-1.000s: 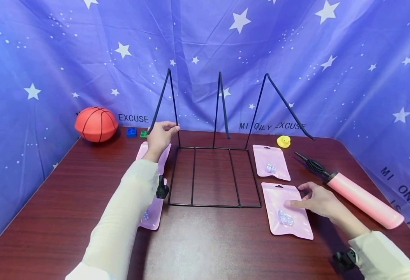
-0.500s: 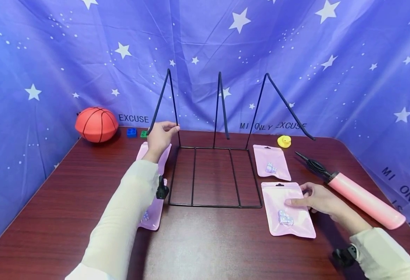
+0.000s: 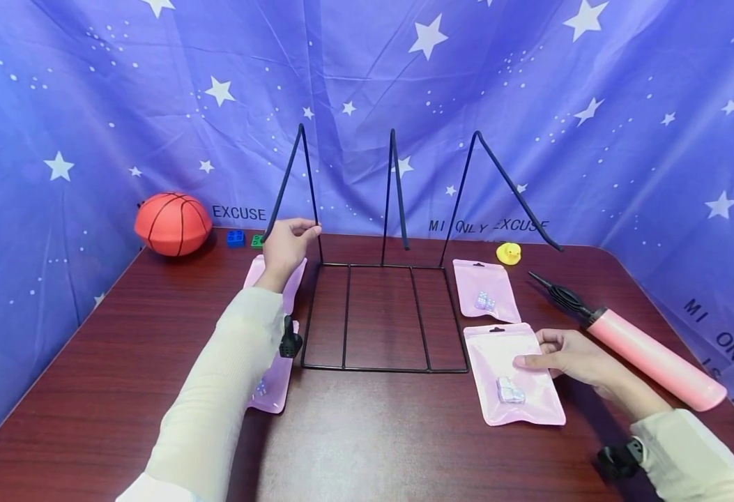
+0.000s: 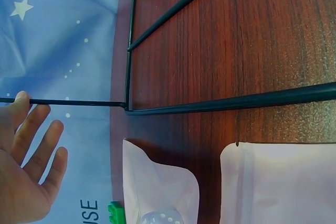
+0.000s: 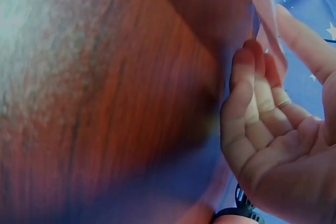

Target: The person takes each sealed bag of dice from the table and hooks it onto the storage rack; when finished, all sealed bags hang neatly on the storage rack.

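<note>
My left hand (image 3: 286, 245) pinches the rear left upright of a black wire display rack (image 3: 384, 368) between thumb and forefinger. In the left wrist view, the other fingers of this hand (image 4: 31, 156) are spread below the wire. The rack has three bent hooks above a flat base frame. At the right, my right hand (image 3: 576, 359) holds a pink pouch (image 3: 486, 348) with dice showing in its window, thumb in front and fingers behind. In the right wrist view, the pouch (image 5: 262, 3) stands raised above the table, seen nearly edge-on.
Another pink pouch (image 3: 479, 272) lies behind the held one; two more, including a front one (image 3: 279, 390), lie left under my left arm. A pink hand pump (image 3: 655, 355), yellow duck (image 3: 508, 254), red ball (image 3: 173, 223), blue brick (image 3: 235, 238) and green brick (image 3: 257, 240) surround them.
The pouch in my right hand has risen a little and tilted, its top edge shifting slightly left. My left hand keeps its place on the rack.
</note>
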Tool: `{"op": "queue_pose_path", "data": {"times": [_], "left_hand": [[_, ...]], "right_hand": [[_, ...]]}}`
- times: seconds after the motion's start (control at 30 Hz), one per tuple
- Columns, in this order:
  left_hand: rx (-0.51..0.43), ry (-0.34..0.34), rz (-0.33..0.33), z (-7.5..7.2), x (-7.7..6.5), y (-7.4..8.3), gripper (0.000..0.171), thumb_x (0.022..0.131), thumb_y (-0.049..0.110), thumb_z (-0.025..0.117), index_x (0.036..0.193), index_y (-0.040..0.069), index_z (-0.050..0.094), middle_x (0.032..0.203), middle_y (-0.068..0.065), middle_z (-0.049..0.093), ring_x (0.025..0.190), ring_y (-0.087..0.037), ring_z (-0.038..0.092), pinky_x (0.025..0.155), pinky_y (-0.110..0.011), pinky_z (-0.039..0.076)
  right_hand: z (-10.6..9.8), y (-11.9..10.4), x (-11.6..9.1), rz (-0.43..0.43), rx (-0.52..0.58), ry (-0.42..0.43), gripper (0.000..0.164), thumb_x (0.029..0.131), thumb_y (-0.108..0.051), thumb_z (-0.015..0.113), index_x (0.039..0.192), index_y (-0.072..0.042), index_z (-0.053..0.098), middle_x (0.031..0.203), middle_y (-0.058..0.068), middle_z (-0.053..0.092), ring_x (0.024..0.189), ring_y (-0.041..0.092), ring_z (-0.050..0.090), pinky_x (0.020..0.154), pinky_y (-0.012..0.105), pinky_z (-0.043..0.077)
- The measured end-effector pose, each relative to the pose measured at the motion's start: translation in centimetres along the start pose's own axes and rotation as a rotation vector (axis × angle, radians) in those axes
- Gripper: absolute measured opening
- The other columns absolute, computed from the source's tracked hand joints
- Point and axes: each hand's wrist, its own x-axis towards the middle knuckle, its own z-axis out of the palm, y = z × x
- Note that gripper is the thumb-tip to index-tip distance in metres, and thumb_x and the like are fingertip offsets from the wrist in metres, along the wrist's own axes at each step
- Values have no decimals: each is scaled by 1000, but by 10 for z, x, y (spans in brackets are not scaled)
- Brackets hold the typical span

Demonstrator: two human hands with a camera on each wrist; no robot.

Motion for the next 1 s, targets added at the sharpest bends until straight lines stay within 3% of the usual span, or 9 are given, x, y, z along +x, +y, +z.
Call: {"op": "queue_pose_path", "data": {"times": [0.13, 0.27, 0.53, 0.73, 0.83, 1.0], "left_hand": [[9, 0, 1, 0, 1, -1, 30, 100, 30, 67, 121, 9, 75, 117, -13, 74, 114, -31, 65, 96, -48, 47], [15, 3, 0, 0, 1, -1, 30, 100, 30, 67, 121, 9, 75, 117, -13, 74, 115, -31, 64, 96, -48, 46], [15, 0, 3, 0, 1, -1, 30, 100, 30, 67, 121, 9, 75, 118, -13, 74, 115, -32, 64, 96, -49, 46], [11, 5, 5, 0, 1, -1, 30, 100, 30, 67, 121, 9, 75, 117, -12, 74, 114, -31, 65, 96, -48, 47], [11, 7, 7, 0, 1, -1, 30, 100, 30, 67, 120, 9, 75, 117, -13, 74, 114, -31, 65, 96, -48, 47], [18, 3, 14, 1, 2, -1, 30, 101, 28, 66, 121, 8, 75, 118, -14, 73, 115, -31, 65, 96, -48, 47]], "right_hand": [[0, -1, 1, -23, 25, -11, 21, 91, -17, 76, 98, -3, 61, 71, -9, 52, 71, 7, 55, 66, 27, 51], [-1, -2, 1, -50, 66, -41, 21, 94, -14, 72, 105, 1, 62, 75, -8, 63, 75, 7, 60, 70, 27, 52], [-4, -5, 0, -45, 111, -45, 35, 93, -13, 73, 118, 10, 63, 89, -6, 76, 83, 8, 69, 76, 29, 56], [-9, -8, -2, -127, 160, -74, 13, 93, -6, 71, 105, -7, 74, 90, -3, 77, 83, 9, 71, 73, 32, 59], [-11, -11, -3, -178, 150, -90, 14, 93, -3, 70, 99, -14, 76, 89, -2, 77, 82, 9, 72, 72, 32, 59], [-13, -17, -8, -276, 80, -103, 17, 95, -1, 67, 100, -13, 77, 88, -3, 77, 82, 5, 69, 72, 29, 58]]}}
